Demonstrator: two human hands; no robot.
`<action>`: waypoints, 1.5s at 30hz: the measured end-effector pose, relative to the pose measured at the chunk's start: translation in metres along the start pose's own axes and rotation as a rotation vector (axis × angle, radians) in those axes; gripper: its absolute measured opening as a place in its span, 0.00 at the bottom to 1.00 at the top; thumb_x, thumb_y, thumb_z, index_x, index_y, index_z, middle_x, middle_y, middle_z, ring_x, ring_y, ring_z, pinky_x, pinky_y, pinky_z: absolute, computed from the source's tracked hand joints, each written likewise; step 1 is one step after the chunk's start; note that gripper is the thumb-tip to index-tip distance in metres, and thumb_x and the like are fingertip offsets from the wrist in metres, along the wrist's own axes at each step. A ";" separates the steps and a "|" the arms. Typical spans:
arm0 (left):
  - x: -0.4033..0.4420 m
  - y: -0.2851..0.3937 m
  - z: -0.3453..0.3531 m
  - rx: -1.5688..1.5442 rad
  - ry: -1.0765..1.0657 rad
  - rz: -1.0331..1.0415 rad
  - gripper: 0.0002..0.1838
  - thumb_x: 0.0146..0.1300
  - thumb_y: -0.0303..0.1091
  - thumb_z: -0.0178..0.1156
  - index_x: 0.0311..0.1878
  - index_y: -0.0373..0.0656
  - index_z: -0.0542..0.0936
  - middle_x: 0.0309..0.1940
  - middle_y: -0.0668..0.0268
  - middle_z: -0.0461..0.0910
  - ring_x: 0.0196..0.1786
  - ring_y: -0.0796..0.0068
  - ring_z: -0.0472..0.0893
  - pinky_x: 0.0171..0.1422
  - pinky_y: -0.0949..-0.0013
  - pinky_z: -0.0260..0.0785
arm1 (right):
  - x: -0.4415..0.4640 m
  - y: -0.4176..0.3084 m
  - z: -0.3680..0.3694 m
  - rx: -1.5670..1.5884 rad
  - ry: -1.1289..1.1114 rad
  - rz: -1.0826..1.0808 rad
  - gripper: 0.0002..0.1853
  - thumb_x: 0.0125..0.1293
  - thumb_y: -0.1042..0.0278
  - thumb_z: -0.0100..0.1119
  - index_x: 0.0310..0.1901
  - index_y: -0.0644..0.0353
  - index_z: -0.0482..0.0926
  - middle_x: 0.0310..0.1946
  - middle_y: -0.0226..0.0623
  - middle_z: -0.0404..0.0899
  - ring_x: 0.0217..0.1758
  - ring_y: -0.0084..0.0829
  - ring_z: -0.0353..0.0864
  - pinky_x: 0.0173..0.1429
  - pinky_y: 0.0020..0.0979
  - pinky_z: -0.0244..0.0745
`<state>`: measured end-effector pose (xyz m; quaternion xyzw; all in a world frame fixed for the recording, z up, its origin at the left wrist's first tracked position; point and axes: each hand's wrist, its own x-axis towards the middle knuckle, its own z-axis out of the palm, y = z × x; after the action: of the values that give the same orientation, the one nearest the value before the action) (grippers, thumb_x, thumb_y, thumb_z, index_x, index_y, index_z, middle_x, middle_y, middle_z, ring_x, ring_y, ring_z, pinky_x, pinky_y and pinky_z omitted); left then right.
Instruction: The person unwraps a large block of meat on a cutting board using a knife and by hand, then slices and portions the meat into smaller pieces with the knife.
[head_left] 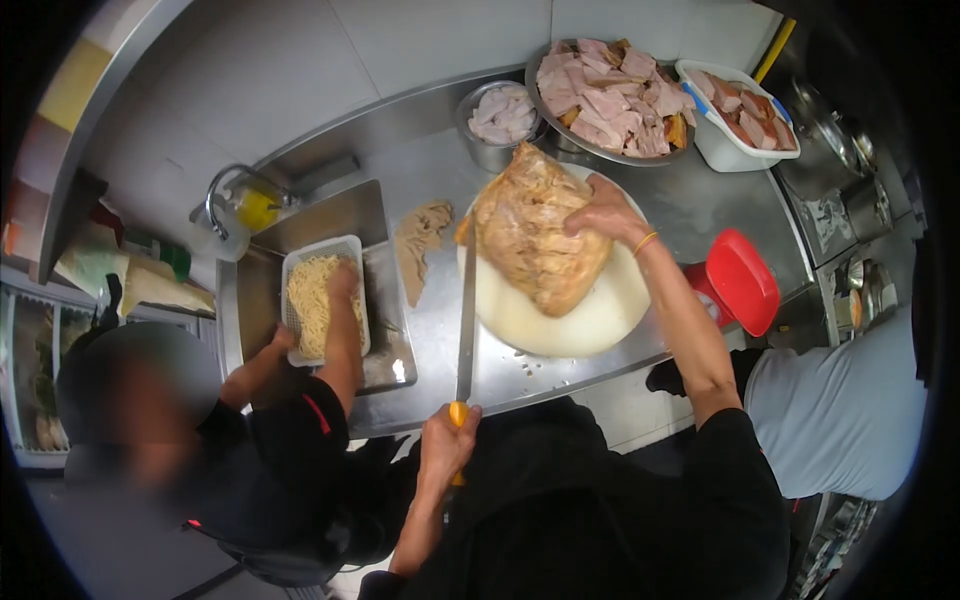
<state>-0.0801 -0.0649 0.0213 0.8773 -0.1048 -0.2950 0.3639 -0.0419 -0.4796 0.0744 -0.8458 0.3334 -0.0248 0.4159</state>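
Note:
My left hand (447,445) is closed round the yellow handle of a long knife (466,320) near the counter's front edge. The blade points away from me, its tip end at the left edge of a large piece of cooked meat (545,235). That golden-brown meat lies on a round white cutting board (600,330). My right hand (605,212) grips the meat's upper right side, fingers bent over it. Left of the board, a flat brownish piece (420,245), apparently a slice of meat, lies on the steel counter.
Behind the board stand a metal pot of pale pieces (462,118), a big bowl of cut meat (534,85) and a white tub (725,150). A red container (742,283) is at right. At left, a co-worker's hands (343,285) handle noodles in a white basket (362,260) in the sink.

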 end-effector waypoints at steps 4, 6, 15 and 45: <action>-0.003 0.000 -0.010 -0.010 -0.005 0.037 0.22 0.68 0.46 0.65 0.34 0.30 0.80 0.28 0.40 0.81 0.33 0.39 0.83 0.39 0.51 0.73 | -0.017 -0.002 -0.032 -0.246 0.072 -0.159 0.37 0.33 0.62 0.75 0.49 0.66 0.73 0.42 0.53 0.83 0.49 0.50 0.84 0.54 0.40 0.78; 0.002 -0.002 -0.013 -0.023 -0.030 0.038 0.22 0.68 0.46 0.64 0.35 0.29 0.80 0.29 0.38 0.81 0.38 0.35 0.83 0.41 0.48 0.74 | -0.024 0.002 -0.037 -0.269 0.103 -0.239 0.36 0.32 0.62 0.75 0.48 0.65 0.72 0.41 0.54 0.82 0.50 0.53 0.83 0.54 0.41 0.77; 0.019 -0.010 -0.017 0.122 -0.057 0.119 0.26 0.68 0.48 0.63 0.37 0.26 0.79 0.33 0.32 0.81 0.42 0.30 0.81 0.47 0.42 0.73 | -0.081 -0.023 -0.010 -0.357 0.243 -0.374 0.39 0.35 0.64 0.75 0.54 0.65 0.71 0.47 0.53 0.80 0.53 0.57 0.79 0.59 0.46 0.74; 0.039 -0.015 -0.034 -0.152 -0.013 0.150 0.35 0.79 0.57 0.45 0.38 0.26 0.78 0.23 0.40 0.78 0.29 0.44 0.80 0.40 0.47 0.72 | -0.066 -0.063 0.037 -0.452 0.420 -0.536 0.36 0.39 0.59 0.71 0.54 0.61 0.75 0.51 0.44 0.78 0.57 0.46 0.76 0.59 0.43 0.70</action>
<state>-0.0286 -0.0503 0.0130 0.8350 -0.1500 -0.2795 0.4496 -0.0469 -0.3879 0.1113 -0.9494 0.1757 -0.2307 0.1209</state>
